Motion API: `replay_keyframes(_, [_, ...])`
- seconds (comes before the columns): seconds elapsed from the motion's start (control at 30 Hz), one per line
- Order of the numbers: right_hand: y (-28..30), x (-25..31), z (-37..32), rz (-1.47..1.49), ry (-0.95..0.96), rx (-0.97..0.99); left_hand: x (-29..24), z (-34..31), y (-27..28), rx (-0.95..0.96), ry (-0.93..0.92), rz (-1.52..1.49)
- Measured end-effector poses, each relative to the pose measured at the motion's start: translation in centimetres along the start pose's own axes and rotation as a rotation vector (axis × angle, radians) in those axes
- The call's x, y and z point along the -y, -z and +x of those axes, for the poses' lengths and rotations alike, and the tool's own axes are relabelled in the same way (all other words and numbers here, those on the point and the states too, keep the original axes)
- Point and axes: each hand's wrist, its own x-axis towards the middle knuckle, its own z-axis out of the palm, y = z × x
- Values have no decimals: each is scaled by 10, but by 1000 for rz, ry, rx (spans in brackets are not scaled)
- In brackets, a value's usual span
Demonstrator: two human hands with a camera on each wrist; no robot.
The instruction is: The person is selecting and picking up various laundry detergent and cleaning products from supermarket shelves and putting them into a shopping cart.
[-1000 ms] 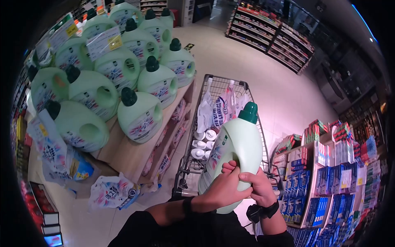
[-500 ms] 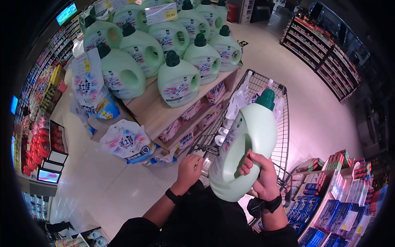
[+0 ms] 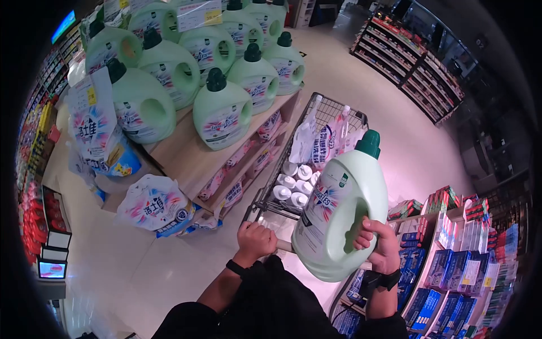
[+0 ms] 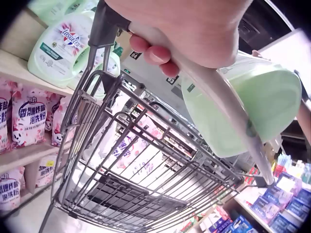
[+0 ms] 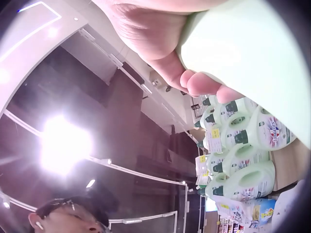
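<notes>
My right hand [image 3: 379,246] grips a large green detergent bottle [image 3: 330,212] by its handle, fingers curled through the opening. The bottle leans, dark green cap up, above the near end of the shopping cart. My left hand [image 3: 257,242] is wrapped round the cart's handle bar [image 3: 285,246]; in the left wrist view its fingers [image 4: 158,54] curl over the bar [image 4: 228,99]. Inside the cart basket [image 3: 339,107] lie several white bottles [image 3: 286,181] and pink-and-white bags [image 3: 327,141]. The right wrist view shows fingertips [image 5: 201,83] against the held bottle [image 5: 248,48].
To the left, a wooden display [image 3: 186,152] carries rows of similar green bottles [image 3: 223,116], with bagged products [image 3: 155,206] at its near corner. Shelves of blue boxes [image 3: 449,268] stand close on the right. A dark shelf unit [image 3: 403,62] is farther back.
My left hand has left the bottle and moved left to the cart handle, which it now grips. My right hand keeps hold of the bottle, now shifted a little rightward in the head view.
</notes>
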Motion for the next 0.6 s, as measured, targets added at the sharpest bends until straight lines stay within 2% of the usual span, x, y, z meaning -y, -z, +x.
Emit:
replay_keyframes(0.07, [-13,8,-20,-96,32,-67,7,2,4,-15,-10,39])
replay_keyframes(0.17, [-11,28,-54,-227,50,-35,14,3,7,2,-7,-19])
replay_keyframes(0.3, [17,71,-97,-277,56,-105,22,4,15,27,14,-62])
replay_keyframes(0.37, [30,82,-116,-334,119,-189,24,2,20,47,24,-42])
replay_keyframes(0.53, [113,97,-151,-323,280,-276,21,-17,26,129,93,90])
replay_keyframes(0.6, [151,100,-158,-297,282,-319,0,-22,27,-41,275,222])
